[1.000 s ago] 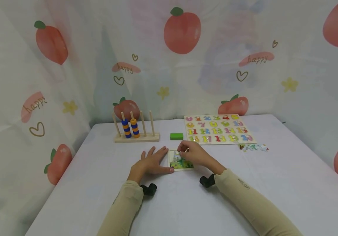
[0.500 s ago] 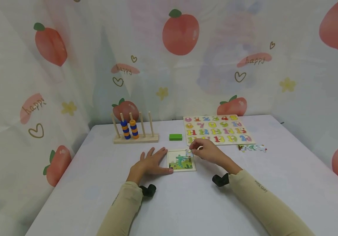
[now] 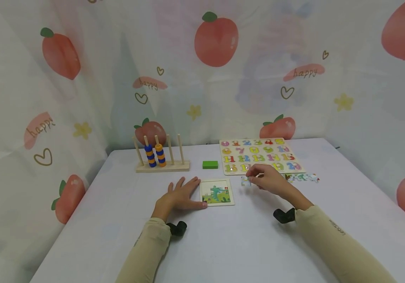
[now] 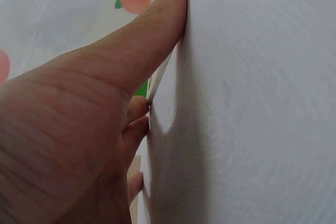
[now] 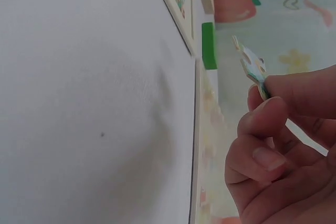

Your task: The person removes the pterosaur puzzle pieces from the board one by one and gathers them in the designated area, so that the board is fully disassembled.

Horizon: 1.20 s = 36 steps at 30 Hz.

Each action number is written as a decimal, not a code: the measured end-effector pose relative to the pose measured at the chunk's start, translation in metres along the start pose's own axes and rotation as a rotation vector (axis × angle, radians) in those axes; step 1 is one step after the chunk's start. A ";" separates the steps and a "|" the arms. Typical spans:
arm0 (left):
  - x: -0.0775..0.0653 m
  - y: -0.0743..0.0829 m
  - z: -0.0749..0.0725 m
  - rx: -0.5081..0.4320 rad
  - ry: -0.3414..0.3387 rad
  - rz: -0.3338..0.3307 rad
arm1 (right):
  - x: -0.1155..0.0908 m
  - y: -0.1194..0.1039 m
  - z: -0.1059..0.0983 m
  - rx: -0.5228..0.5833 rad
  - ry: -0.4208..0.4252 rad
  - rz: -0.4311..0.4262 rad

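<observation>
A small square puzzle board (image 3: 217, 204) with a pale frame lies on the table, its picture showing a teal dinosaur over green ground. My left hand (image 3: 179, 197) lies spread at the board's left side, thumb on its near left corner and fingers stretched along the edge. To the right of the board, my right hand (image 3: 267, 181) pinches a light-blue puzzle piece (image 5: 254, 66) between thumb and index finger, raised above the table. Beyond that hand, several joined puzzle pieces (image 3: 303, 178) lie by the near edge of the number board.
A wooden number board (image 3: 259, 154) with colourful digits lies at the back right. A green block (image 3: 210, 164) sits left of it. Further left stands a peg rack (image 3: 163, 169) with blue and orange rings on two pegs. A printed curtain (image 3: 174, 47) rises behind the table.
My right hand has lifted the puzzle piece off the board and carried it rightward, uncovering the board's upper part. The left hand has stayed in place.
</observation>
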<state>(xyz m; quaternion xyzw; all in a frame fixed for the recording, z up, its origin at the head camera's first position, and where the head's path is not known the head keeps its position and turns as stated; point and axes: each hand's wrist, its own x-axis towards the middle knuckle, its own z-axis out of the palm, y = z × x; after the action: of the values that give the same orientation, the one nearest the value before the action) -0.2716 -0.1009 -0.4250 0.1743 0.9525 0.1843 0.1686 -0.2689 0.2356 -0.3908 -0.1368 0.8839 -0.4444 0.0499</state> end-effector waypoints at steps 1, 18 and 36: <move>0.000 0.000 0.000 0.001 0.001 0.001 | -0.002 0.002 -0.002 0.000 0.004 0.005; -0.004 0.001 0.000 -0.020 0.006 0.009 | -0.026 0.034 -0.044 -0.034 0.025 0.088; -0.007 0.004 -0.002 -0.012 0.003 -0.002 | -0.050 0.061 -0.082 -0.063 0.031 0.147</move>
<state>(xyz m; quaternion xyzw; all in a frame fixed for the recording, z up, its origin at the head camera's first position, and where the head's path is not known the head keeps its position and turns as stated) -0.2648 -0.1005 -0.4192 0.1720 0.9517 0.1903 0.1685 -0.2500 0.3475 -0.3922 -0.0662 0.9057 -0.4138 0.0643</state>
